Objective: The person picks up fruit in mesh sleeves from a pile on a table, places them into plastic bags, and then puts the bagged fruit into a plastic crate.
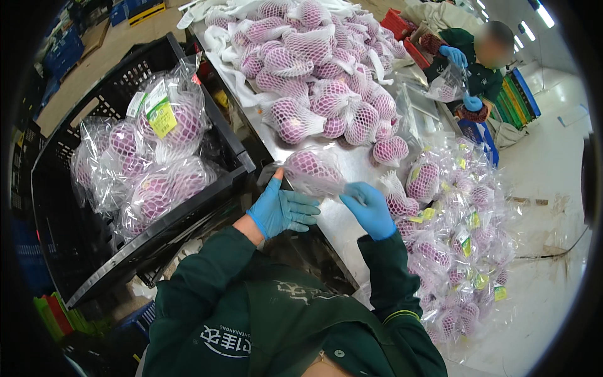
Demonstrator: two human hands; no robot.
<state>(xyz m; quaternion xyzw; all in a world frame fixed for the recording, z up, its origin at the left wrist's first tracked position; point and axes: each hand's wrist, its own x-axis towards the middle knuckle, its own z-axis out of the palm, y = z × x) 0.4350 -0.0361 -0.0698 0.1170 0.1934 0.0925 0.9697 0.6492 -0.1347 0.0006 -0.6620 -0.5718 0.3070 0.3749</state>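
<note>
A clear plastic bag (314, 170) holding purple round produce in white foam netting lies over the metal tabletop before me. My right hand (369, 207), in a blue glove, has its fingers curled on the bag's near right end. Below the bag's left end, my left hand (286, 207) is turned palm up with its fingers apart. Its thumb, with a bare tip, points up beside the bag's plastic; whether it touches is unclear. Just beyond the bag is a large heap of netted purple produce (301, 52).
A black plastic crate (160, 254) at left holds bagged produce (158, 198), one bag with a yellow-green label (160, 115). At right lies a pile of labelled bags (452, 245). Across the metal table (337, 224), a co-worker's gloved hands (454, 55) hold a clear bag (445, 87).
</note>
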